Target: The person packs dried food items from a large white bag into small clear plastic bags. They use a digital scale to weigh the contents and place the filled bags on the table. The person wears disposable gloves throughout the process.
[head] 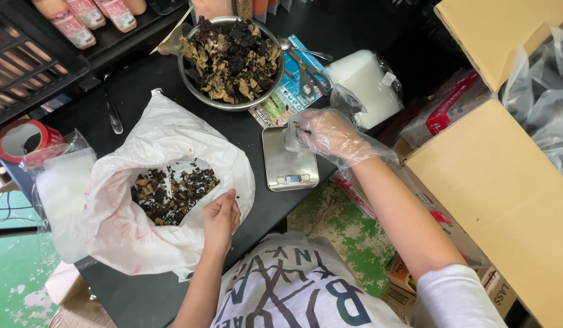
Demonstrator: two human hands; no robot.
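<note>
- Right hand (330, 135), in a clear glove, closes its fingers on a small bag (293, 136) resting on the scale (288, 159); dark bits seem to be inside.
- Left hand (220, 220), bare, pinches the rim of the white sack (129, 231) holding dried fungus (172, 191).
- Best to steady the bag upright, centred on the scale, while filling.
- A bowl (190, 85) of fungus sits behind.

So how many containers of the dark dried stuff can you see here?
2. A metal bowl heaped with it at the top of the table, and a white plastic bag holding more at the left, by the left hand. More may be hidden in the right-edge bags.
</note>
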